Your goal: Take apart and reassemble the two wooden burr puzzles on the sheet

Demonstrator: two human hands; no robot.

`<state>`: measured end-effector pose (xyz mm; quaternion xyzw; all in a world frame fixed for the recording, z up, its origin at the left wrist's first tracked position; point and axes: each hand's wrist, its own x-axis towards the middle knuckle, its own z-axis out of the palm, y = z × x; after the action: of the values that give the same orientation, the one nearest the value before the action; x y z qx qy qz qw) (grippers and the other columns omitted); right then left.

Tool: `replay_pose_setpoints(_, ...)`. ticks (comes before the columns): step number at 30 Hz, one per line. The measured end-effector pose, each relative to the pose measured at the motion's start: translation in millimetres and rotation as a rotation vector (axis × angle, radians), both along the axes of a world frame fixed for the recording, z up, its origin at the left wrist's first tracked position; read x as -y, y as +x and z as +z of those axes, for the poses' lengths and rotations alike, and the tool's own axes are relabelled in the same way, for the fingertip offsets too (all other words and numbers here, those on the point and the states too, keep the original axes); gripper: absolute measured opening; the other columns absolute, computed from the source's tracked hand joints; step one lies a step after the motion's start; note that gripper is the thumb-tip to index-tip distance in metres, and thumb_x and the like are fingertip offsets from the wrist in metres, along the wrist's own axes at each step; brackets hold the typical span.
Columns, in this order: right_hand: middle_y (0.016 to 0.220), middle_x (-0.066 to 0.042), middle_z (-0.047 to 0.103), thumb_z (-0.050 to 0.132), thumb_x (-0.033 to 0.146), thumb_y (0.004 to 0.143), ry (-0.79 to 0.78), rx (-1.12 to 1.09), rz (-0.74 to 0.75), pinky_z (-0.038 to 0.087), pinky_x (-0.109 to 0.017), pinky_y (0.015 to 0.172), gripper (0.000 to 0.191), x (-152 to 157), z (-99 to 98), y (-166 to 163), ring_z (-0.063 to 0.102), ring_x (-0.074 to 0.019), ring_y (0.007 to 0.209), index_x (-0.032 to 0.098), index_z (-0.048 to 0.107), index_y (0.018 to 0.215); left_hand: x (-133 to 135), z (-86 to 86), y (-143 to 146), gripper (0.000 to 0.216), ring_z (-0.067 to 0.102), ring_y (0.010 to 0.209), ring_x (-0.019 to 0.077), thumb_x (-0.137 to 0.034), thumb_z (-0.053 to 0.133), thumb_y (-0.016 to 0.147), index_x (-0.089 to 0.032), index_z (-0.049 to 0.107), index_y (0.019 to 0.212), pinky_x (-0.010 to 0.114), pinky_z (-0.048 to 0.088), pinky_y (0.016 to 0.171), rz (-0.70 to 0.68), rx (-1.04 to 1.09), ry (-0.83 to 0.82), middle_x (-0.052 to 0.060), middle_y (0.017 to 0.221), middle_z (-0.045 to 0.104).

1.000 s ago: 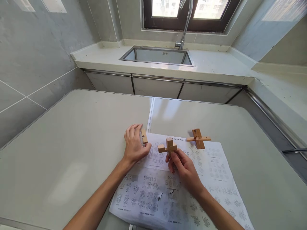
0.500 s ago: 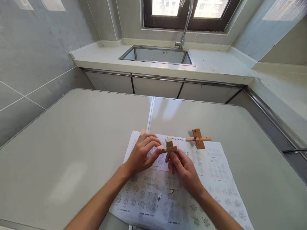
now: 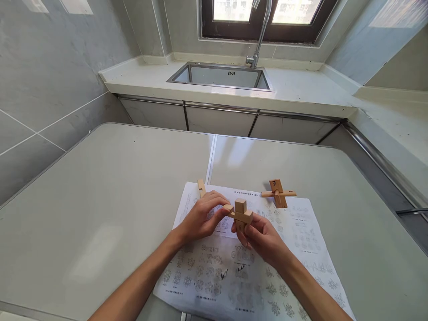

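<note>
Joined light wooden puzzle blocks (image 3: pixel 243 216) are held between my two hands over a printed sheet (image 3: pixel 247 285). One block stands upright through the crossing ones. My left hand (image 3: pixel 202 218) pinches the left end of a notched bar with thumb and fingers. Around the lower part of the upright block, my right hand (image 3: pixel 262 236) closes from the right; its grip partly hides that block. Just beyond my left hand, a loose notched wooden bar (image 3: pixel 201 188) lies at the sheet's top left edge.
A darker wooden cross-shaped assembly (image 3: pixel 277 194) rests at the sheet's top right edge. The pale table (image 3: pixel 100 196) has a seam down its middle. Behind it are a counter (image 3: pixel 301 89), a sink (image 3: pixel 224 76) and a faucet (image 3: pixel 259 40).
The joined blocks have tilted and moved slightly right and nearer, showing more of the upright block. My right hand has shifted right and down; my left hand has lowered slightly, uncovering more of the loose bar.
</note>
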<state>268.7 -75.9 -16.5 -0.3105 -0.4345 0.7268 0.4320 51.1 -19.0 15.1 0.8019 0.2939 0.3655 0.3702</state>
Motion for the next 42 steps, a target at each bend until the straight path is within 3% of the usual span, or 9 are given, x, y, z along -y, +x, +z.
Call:
replay_pose_setpoints(4, 0.085, -0.006, 0.066, 0.073, 0.06, 0.094, 0.006, 0.072, 0.0, 0.043, -0.029, 0.055, 0.042, 1.4, 0.5, 0.2, 0.049, -0.0135, 0.061, 0.018, 0.072, 0.101, 1.6, 3.0, 0.4, 0.029, 0.068, 0.096, 0.0229, -0.039, 0.049, 0.109, -0.021, 0.069, 0.097, 0.038, 0.053, 0.092, 0.015, -0.01, -0.012, 0.008, 0.097, 0.075)
replay_pose_setpoints(8, 0.075, 0.001, 0.061, 0.077, 0.055, 0.093, -0.012, 0.179, -0.107, 0.045, -0.028, 0.054, 0.036, 2.3, 3.4, -5.0, 0.048, -0.0121, 0.056, 0.021, 0.067, 0.1, 2.6, 2.6, -0.5, 0.025, 0.069, 0.091, 0.0227, -0.039, 0.053, 0.106, -0.022, 0.067, 0.093, 0.038, 0.053, 0.089, 0.056, -0.032, 0.01, 0.007, 0.093, 0.075)
replay_pose_setpoints(13, 0.061, 0.008, 0.051, 0.081, 0.048, 0.091, -0.032, 0.196, -0.265, 0.037, -0.021, 0.041, 0.037, 3.5, 3.7, -11.2, 0.043, -0.0083, 0.044, 0.024, 0.054, 0.087, 5.9, 0.7, 1.6, 0.019, 0.064, 0.076, 0.0198, -0.032, 0.063, 0.097, -0.023, 0.059, 0.081, 0.035, 0.05, 0.077, 0.116, -0.048, 0.111, 0.003, 0.08, 0.072)
replay_pose_setpoints(19, 0.064, 0.008, 0.049, 0.082, 0.048, 0.09, 0.022, 0.238, -0.411, 0.037, -0.02, 0.037, 0.035, 8.1, 2.1, -14.1, 0.044, -0.0075, 0.042, 0.024, 0.057, 0.09, 8.4, 1.6, 3.8, 0.026, 0.053, 0.063, 0.014, -0.026, 0.067, 0.091, -0.022, 0.05, 0.071, 0.029, 0.044, 0.063, 0.092, -0.059, 0.085, -0.002, 0.067, 0.061)
replay_pose_setpoints(23, 0.07, 0.006, 0.05, 0.081, 0.047, 0.091, 0.094, 0.304, -0.464, 0.037, -0.021, 0.039, 0.033, 8.8, 4.2, -16.2, 0.042, -0.0082, 0.048, 0.023, 0.059, 0.088, 9.1, -0.7, 4.1, 0.031, 0.048, 0.058, 0.0116, -0.026, 0.067, 0.09, -0.022, 0.046, 0.068, 0.028, 0.039, 0.058, 0.088, -0.065, 0.09, -0.004, 0.062, 0.053)
replay_pose_setpoints(28, 0.087, -0.001, 0.058, 0.079, 0.045, 0.092, 0.246, 0.458, -0.569, 0.051, -0.027, 0.058, 0.029, 6.6, 2.3, -13.9, 0.057, -0.0162, 0.072, 0.024, 0.061, 0.088, 13.1, -2.7, 6.6, 0.039, 0.045, 0.053, 0.0098, -0.028, 0.068, 0.091, -0.022, 0.041, 0.064, 0.027, 0.035, 0.053, 0.059, -0.094, 0.093, -0.006, 0.057, 0.048)
replay_pose_setpoints(34, 0.073, 0.003, 0.056, 0.077, 0.047, 0.093, 0.249, 0.617, -0.562, 0.044, -0.028, 0.056, 0.03, 6.1, -1.8, -11.7, 0.048, -0.0147, 0.06, 0.024, 0.058, 0.09, 14.4, -3.6, 7.0, 0.038, 0.046, 0.053, 0.01, -0.029, 0.069, 0.09, -0.022, 0.043, 0.063, 0.026, 0.037, 0.053, 0.088, -0.111, 0.122, -0.006, 0.056, 0.05)
replay_pose_setpoints(38, 0.067, 0.004, 0.055, 0.076, 0.05, 0.093, 0.24, 0.701, -0.591, 0.043, -0.028, 0.055, 0.03, 4.8, 1.5, -11.8, 0.049, -0.0156, 0.058, 0.023, 0.062, 0.098, 11.0, -5.1, 6.3, 0.036, 0.051, 0.058, 0.0111, -0.025, 0.07, 0.086, -0.021, 0.044, 0.061, 0.027, 0.041, 0.055, 0.23, -0.095, 0.208, 0.0, 0.071, 0.062)
replay_pose_setpoints(42, 0.067, 0.003, 0.06, 0.072, 0.05, 0.095, 0.232, 0.754, -0.531, 0.044, -0.029, 0.053, 0.03, 3.5, 6.4, -12.0, 0.051, -0.0163, 0.055, 0.024, 0.061, 0.102, 7.2, -5.2, 4.1, 0.038, 0.069, 0.091, 0.0211, -0.018, 0.072, 0.079, -0.021, 0.041, 0.056, 0.033, 0.055, 0.071, 0.313, -0.074, 0.275, 0.011, 0.118, 0.072)
